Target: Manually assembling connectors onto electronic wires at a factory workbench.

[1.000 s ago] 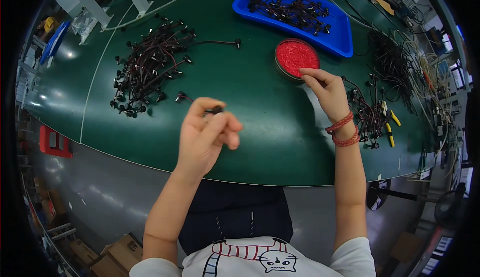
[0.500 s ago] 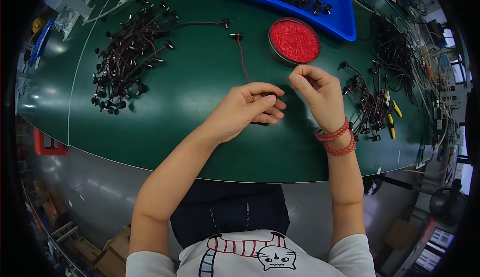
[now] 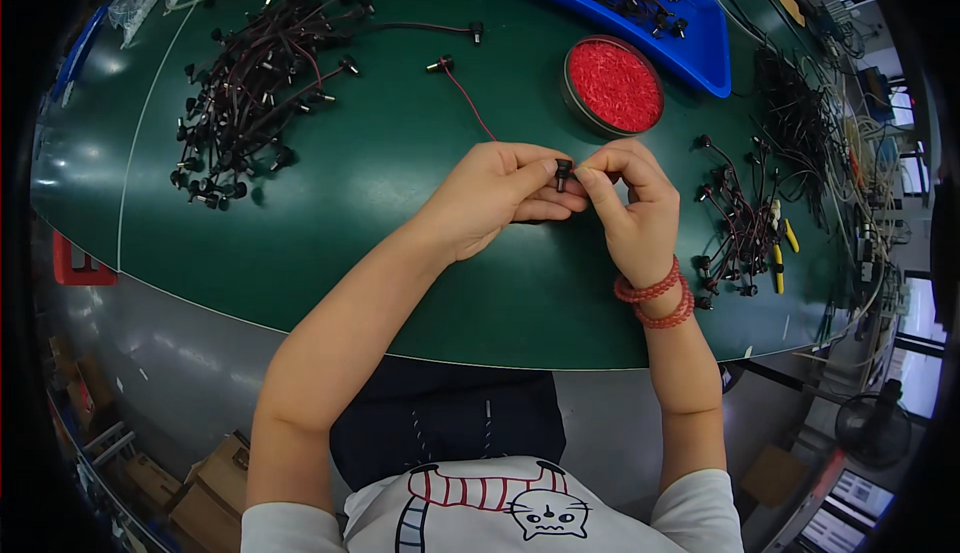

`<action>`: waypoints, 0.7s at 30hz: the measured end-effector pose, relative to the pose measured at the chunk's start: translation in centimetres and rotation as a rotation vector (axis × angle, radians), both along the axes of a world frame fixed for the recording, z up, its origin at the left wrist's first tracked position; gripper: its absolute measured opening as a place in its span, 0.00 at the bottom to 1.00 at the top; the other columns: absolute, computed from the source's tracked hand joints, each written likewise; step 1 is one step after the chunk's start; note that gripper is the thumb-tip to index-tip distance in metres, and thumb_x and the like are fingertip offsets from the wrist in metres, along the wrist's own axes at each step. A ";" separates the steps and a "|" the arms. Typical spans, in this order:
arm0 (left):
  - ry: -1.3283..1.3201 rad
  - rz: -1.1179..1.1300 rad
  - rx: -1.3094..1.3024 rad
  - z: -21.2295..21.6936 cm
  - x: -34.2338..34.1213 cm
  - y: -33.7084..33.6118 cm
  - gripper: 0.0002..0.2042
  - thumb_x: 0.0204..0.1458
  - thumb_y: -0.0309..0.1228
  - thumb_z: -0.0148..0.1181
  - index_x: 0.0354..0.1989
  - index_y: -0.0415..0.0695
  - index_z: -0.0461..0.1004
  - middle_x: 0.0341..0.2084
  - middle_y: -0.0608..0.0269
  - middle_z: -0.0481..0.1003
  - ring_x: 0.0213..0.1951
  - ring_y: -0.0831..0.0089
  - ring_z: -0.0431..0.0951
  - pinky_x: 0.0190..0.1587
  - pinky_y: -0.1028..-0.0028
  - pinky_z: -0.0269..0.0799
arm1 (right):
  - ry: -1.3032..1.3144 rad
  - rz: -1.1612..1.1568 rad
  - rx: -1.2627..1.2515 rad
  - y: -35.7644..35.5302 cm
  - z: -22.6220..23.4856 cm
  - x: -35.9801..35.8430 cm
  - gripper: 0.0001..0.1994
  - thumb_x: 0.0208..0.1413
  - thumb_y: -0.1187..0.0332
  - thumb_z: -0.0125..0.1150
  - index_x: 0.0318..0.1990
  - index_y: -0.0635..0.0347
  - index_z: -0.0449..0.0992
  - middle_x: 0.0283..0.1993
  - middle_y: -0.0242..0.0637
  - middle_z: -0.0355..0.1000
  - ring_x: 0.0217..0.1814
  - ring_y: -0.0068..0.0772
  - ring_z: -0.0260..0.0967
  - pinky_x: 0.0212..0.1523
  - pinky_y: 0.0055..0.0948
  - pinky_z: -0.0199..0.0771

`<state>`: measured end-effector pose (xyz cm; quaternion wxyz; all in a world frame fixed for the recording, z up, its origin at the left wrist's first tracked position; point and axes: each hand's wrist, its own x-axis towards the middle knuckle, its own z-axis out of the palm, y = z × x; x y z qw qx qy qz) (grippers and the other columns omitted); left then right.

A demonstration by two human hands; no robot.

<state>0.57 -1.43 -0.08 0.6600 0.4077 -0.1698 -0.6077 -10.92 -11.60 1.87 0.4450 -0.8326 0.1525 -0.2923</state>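
My left hand [image 3: 490, 188] is closed on a short cable, pinching its black plug [image 3: 563, 172] between thumb and fingers. From behind that hand, the cable's thin red wire [image 3: 468, 101] runs up the green table to a second black plug with a metal tip [image 3: 440, 65]. Right beside the held plug is my right hand [image 3: 642, 198], with two red bead bracelets at its wrist. Its thumb and forefinger are pressed together at the plug; anything between them is too small to name. Just beyond stands a round tin [image 3: 573, 103] full of small red pieces [image 3: 615, 83].
A tangled pile of black plug cables [image 3: 265, 83] lies at the left. Far off is a blue tray [image 3: 712, 63] holding more. At the right are a smaller cable bunch [image 3: 735, 213], yellow-handled pliers [image 3: 780, 263] and loose black wires [image 3: 795, 103]. The green table [image 3: 330, 253] has a curved near edge.
My right hand has come left to meet my left hand. The black plug now shows at my left fingertips. The cable's far plug has shifted left and turned. The whole view has shifted slightly.
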 end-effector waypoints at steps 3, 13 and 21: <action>-0.003 0.001 0.010 0.0 -0.1 -0.1 0.13 0.52 0.27 0.39 0.40 0.30 0.64 0.30 0.55 0.70 0.33 0.73 0.73 0.37 0.79 0.71 | 0.016 -0.004 -0.024 0.0 -0.5 0.1 0.02 0.42 0.78 0.54 0.25 0.67 0.69 0.26 0.33 0.64 0.27 0.21 0.60 0.29 0.17 0.61; -0.024 0.010 0.033 -0.1 -0.2 0.0 0.13 0.53 0.28 0.39 0.41 0.31 0.64 0.32 0.54 0.70 0.35 0.73 0.73 0.38 0.80 0.71 | 0.033 -0.015 -0.159 -0.1 -1.2 0.5 0.02 0.41 0.78 0.55 0.24 0.67 0.70 0.25 0.34 0.64 0.26 0.21 0.60 0.28 0.17 0.61; -0.027 0.021 0.042 0.1 -0.3 0.1 0.12 0.52 0.27 0.40 0.38 0.31 0.66 0.31 0.55 0.70 0.33 0.74 0.73 0.37 0.80 0.71 | 0.068 -0.010 -0.141 0.0 -0.9 0.5 0.02 0.40 0.78 0.55 0.25 0.67 0.70 0.25 0.34 0.65 0.26 0.21 0.60 0.28 0.17 0.60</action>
